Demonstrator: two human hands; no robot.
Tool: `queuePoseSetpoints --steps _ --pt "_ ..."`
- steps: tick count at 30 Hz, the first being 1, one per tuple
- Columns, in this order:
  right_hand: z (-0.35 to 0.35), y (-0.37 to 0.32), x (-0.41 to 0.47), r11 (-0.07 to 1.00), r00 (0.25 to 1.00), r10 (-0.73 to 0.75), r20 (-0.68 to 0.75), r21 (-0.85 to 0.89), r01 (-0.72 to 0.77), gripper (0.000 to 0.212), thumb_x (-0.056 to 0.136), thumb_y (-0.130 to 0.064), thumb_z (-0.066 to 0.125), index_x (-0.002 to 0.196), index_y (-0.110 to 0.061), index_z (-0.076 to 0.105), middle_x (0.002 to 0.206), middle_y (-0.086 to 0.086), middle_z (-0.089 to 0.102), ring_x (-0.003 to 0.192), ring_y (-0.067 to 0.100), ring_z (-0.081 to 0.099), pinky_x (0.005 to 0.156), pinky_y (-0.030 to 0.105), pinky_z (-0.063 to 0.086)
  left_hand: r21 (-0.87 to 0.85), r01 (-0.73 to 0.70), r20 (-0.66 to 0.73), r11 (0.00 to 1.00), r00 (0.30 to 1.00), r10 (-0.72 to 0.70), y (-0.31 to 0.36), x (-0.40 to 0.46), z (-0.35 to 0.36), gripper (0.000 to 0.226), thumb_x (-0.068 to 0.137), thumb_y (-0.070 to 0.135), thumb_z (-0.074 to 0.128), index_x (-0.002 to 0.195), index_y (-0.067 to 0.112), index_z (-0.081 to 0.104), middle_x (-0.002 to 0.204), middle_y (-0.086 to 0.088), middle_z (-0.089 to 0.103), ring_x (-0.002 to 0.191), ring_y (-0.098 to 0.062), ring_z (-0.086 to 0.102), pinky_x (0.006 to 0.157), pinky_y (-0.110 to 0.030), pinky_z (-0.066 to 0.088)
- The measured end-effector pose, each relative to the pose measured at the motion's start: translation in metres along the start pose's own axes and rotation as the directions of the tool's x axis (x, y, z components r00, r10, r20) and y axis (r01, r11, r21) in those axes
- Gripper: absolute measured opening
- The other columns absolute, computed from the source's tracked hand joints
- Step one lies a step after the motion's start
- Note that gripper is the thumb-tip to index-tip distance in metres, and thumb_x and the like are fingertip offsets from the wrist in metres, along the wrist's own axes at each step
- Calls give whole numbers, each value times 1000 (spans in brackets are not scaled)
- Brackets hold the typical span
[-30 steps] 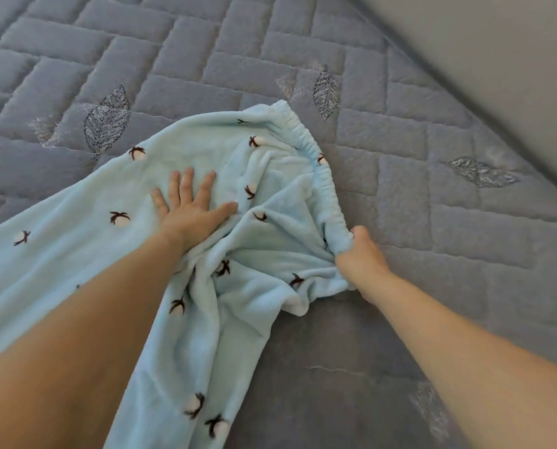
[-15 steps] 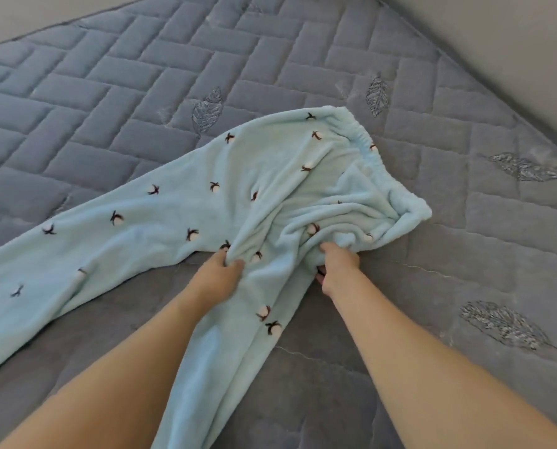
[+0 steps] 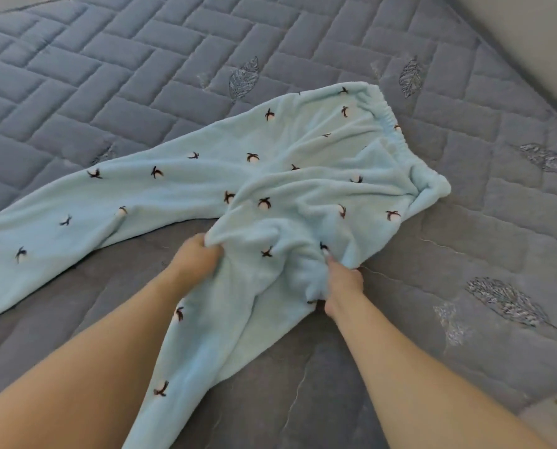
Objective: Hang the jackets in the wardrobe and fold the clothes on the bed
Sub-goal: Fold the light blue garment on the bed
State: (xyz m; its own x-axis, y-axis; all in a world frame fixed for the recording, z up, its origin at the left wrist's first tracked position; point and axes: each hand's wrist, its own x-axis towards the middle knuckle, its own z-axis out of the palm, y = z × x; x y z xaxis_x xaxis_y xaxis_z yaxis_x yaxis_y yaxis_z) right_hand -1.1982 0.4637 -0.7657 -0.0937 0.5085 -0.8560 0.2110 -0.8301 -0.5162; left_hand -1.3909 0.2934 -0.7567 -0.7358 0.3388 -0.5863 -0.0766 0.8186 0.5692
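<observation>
Both hands clutch bunched fabric at the crotch of the pants (image 3: 303,150), pale blue fleece pyjama bottoms dotted with small dark motifs, spread on the bed (image 3: 108,76). The left hand (image 3: 197,259) has its fingers curled round a gather of cloth where the two legs part; the right hand (image 3: 343,280) pinches a fold just beside it, fingertips buried in the pile. Neither hand shows any slack, though how much cloth each has taken up cannot be told.

The pants lie across the grey quilted cover with the elastic waistband (image 3: 397,134) at the far right, one leg running away to the left edge of view and the other trailing toward the camera between the forearms. The seat is rumpled and ridged; nothing is folded yet.

The risk, judging from this lie, is a crooked fold. The two grips sit close together at the centre, so lifting or swinging one leg over the other would likely drag the wrinkled seat with it and leave the legs misaligned. The thick, soft fleece looks apt to slump and slide out of a shallow pinch, and the near leg, which runs out of view at the bottom, could pull the garment toward the bed's edge once the cloth is raised. No jackets or wardrobe appear in view.
</observation>
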Motion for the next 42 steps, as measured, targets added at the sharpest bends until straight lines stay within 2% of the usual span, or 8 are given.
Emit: queuePoseSetpoints --steps 3,8,13,19,27,31,37,42 --pt "-25 -7 5 988 971 -135 -197 51 147 38 89 -32 69 120 -13 58 102 1 62 84 18 60 72 32 53 -87 -37 -169 996 985 22 -2 2 -25 28 84 40 66 95 16 56 90 -3 62 82 -24 61 58 -32 43" --pt "-19 39 -30 987 994 19 109 157 -36 35 87 -37 71 117 -23 60 106 2 70 94 22 67 77 39 58 3 193 230 981 955 -189 -30 -32 -41 73 64 61 79 117 19 52 111 1 60 98 -21 62 81 -39 54" --pt "33 120 -60 995 995 89 43 43 -91 14 94 -25 64 107 -19 61 100 5 67 89 24 65 77 41 57 135 178 481 975 848 -221 -95 -86 -55 15 83 30 66 92 18 67 87 -3 69 73 -18 65 66 -29 50" --pt "17 132 -63 983 977 -64 -205 154 97 33 94 -32 63 125 -21 58 117 3 64 99 22 63 89 40 54 -327 82 72 942 995 -62 -126 -80 -116 20 94 34 61 91 17 51 80 -8 56 64 -20 54 62 -32 43" --pt "60 230 -131 985 985 76 152 142 -98 31 86 -29 73 114 -23 59 110 2 68 101 22 63 75 35 50 449 -125 433 885 897 -93 -217 -125 -104 107 55 86 62 145 45 21 152 6 17 142 -23 13 115 -50 22" --pt "81 254 -153 958 993 -7 115 287 -27 30 92 -7 57 119 -21 60 111 7 68 100 26 64 72 35 56 656 -354 377 667 919 117 -242 -140 -100 50 89 57 50 136 40 42 156 3 20 145 -24 15 115 -64 5" --pt "88 253 -175 939 927 -239 -290 176 297 30 92 -13 52 122 -14 51 117 4 63 87 16 62 71 31 51 114 -89 305 990 951 50 -237 -135 -174 23 100 21 41 92 17 62 108 -1 67 93 -16 60 78 -33 47" --pt "87 276 -206 999 1000 11 21 51 -12 36 84 -30 72 116 -21 59 103 -1 69 91 20 66 64 33 54 376 -273 507 885 860 50 -274 -156 -193 25 91 43 59 112 32 56 124 6 53 102 -12 54 86 -30 46"
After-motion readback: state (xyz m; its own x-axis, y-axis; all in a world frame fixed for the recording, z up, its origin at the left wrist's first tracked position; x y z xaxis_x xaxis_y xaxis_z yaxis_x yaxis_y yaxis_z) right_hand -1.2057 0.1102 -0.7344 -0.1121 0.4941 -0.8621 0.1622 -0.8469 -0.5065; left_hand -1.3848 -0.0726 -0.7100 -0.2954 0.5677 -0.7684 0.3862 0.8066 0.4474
